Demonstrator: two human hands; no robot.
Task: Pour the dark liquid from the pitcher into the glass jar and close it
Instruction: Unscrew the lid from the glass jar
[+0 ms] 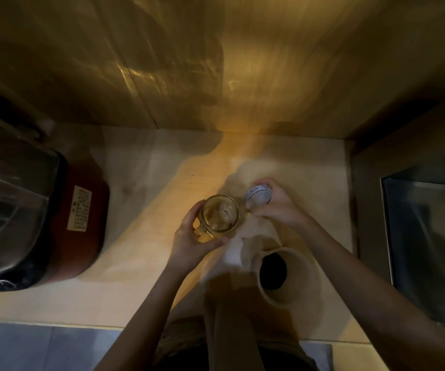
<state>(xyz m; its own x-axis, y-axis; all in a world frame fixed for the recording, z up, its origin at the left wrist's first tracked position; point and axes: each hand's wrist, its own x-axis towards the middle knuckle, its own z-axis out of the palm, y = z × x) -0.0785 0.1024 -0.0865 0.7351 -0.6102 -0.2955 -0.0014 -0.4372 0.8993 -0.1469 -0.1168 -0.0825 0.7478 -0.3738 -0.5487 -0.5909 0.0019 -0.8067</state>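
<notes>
A clear glass jar (220, 213) with a small side handle stands open on the counter, and it looks empty inside. My left hand (193, 236) wraps around its left side and handle. Just to its right, my right hand (274, 203) holds the white lid (258, 199) tilted, off the jar and close to its rim. A beige pitcher (287, 277) sits nearer to me between my forearms, with dark liquid (272, 271) showing in its mouth.
A red and black appliance (63, 226) with a clear lid fills the counter's left side. A metal sink (427, 236) lies at the right. A wooden wall (216, 62) backs the pale counter (141, 183). The counter's front edge runs below my arms.
</notes>
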